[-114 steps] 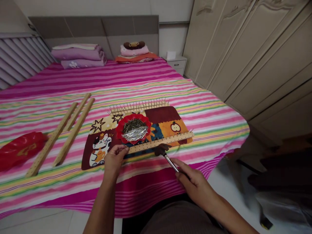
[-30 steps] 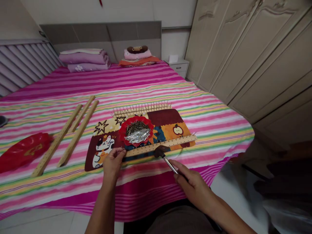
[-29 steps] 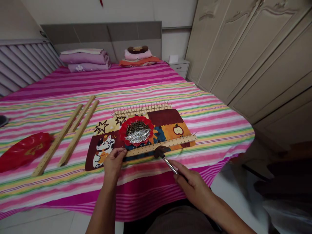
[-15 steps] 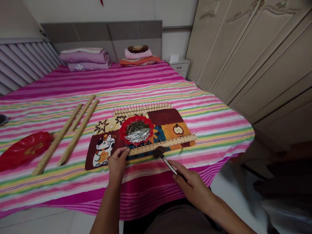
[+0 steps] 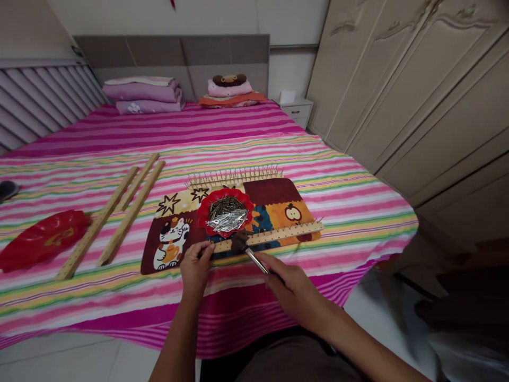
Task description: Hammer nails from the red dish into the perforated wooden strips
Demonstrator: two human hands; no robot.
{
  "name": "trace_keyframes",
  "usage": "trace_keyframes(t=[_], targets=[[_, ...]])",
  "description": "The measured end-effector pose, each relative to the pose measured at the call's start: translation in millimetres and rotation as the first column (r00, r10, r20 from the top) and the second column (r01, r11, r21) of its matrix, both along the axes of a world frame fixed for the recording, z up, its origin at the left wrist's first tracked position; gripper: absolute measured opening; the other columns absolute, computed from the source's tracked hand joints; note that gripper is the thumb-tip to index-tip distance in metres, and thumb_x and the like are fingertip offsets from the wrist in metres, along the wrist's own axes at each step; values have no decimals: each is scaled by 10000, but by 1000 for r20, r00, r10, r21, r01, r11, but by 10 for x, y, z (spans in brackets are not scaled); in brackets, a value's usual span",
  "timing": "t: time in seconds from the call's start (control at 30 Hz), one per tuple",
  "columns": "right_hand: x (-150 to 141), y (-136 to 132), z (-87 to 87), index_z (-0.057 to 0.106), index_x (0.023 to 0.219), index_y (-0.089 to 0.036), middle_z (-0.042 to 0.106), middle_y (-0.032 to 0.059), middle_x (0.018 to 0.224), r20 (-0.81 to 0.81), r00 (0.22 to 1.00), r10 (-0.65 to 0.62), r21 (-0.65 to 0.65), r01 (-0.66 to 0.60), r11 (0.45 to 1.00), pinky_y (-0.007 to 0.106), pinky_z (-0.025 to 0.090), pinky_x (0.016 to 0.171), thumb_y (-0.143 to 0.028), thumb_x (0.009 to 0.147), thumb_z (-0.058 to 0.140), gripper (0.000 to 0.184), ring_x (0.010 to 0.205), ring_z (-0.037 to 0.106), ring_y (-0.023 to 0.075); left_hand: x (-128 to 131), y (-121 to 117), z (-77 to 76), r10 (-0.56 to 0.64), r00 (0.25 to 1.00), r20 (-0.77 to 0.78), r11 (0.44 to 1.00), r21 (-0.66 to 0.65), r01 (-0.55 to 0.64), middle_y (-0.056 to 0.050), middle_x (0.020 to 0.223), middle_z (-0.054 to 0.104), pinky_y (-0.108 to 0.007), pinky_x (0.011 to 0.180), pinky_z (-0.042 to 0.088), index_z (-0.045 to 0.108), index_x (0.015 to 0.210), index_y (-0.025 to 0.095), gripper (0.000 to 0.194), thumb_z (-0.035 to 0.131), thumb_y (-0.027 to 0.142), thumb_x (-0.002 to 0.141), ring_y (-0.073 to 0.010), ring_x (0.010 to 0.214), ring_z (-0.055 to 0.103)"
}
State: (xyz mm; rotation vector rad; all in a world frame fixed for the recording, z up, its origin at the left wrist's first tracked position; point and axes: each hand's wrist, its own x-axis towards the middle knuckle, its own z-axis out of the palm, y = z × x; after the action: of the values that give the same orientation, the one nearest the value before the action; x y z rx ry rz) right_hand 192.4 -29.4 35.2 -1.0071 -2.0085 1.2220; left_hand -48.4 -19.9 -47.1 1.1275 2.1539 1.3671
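Observation:
My left hand (image 5: 198, 261) pinches the left end of a pale wooden strip (image 5: 278, 234) that lies along the near side of a patterned mat (image 5: 149, 254). Small nails stand along this strip. In my right hand (image 5: 288, 284) is a hammer (image 5: 256, 260) with a dark head and a silver shaft. Its head is over the strip's left part, just right of my left fingers, and hides that stretch of wood. Whether it touches a nail cannot be made out. Just behind the strip, a red scalloped bowl (image 5: 202, 218) holds many loose nails (image 5: 227, 212).
Another wooden strip (image 5: 238, 175) bristling with upright nails lies behind the bowl. Left on the striped bedsheet (image 5: 135, 297) are three wooden bars (image 5: 133, 215) and a red plate (image 5: 43, 239). Folded bedding (image 5: 143, 95) sits by the headboard; wardrobes (image 5: 397, 79) stand at right.
My right hand has moved the hammer left along the strip, closer to my left hand. The left hand stays at the strip's end. The whole view has shifted slightly.

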Motion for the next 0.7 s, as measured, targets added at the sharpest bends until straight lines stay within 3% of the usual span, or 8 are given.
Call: trace_keyframes(t=[0.17, 0.33, 0.47, 0.6, 0.7], targets=[[-311, 175, 110, 462, 1328, -229, 699, 27, 949, -3, 996, 90, 106, -90, 990, 259, 508, 728, -80, 871, 387, 486, 778, 642, 148, 3, -2, -46, -2, 998, -64, 999, 47, 5, -25, 782, 662, -316, 754, 449, 663, 732, 217, 260, 589, 460, 678, -184, 770, 584], [-558, 289, 57, 440, 1340, -204, 646, 80, 1197, 19, 988, 151, 212, -152, 965, 328, 477, 909, -69, 873, 375, 491, 1064, 610, 195, -2, -11, -61, -21, 995, -99, 999, 42, 25, -23, 775, 653, -312, 733, 446, 659, 745, 223, 236, 570, 437, 699, -181, 756, 573], [-600, 284, 26, 455, 1331, -193, 657, 97, 1182, 64, 984, 168, 189, -177, 966, 363, 477, 919, -47, 856, 389, 501, 1085, 605, 215, -6, -7, -48, -17, 991, -129, 1000, 23, 21, -23, 763, 650, -312, 731, 447, 648, 733, 223, 227, 559, 428, 697, -184, 755, 572], [-412, 191, 135, 430, 1353, -237, 650, 69, 1171, -17, 989, 144, 152, -140, 978, 334, 475, 904, -80, 889, 374, 493, 1055, 607, 186, 6, -4, -30, -13, 992, -129, 1000, 17, 15, -24, 760, 653, -316, 736, 455, 651, 719, 223, 241, 565, 446, 690, -183, 744, 578], [-173, 114, 170, 430, 1352, -250, 679, 34, 964, -43, 996, 74, 119, -69, 991, 291, 496, 804, -114, 901, 375, 475, 892, 628, 162, -8, -22, 14, -30, 998, -61, 1000, -7, 30, -26, 786, 664, -314, 738, 465, 670, 764, 218, 270, 583, 455, 669, -180, 744, 588]])
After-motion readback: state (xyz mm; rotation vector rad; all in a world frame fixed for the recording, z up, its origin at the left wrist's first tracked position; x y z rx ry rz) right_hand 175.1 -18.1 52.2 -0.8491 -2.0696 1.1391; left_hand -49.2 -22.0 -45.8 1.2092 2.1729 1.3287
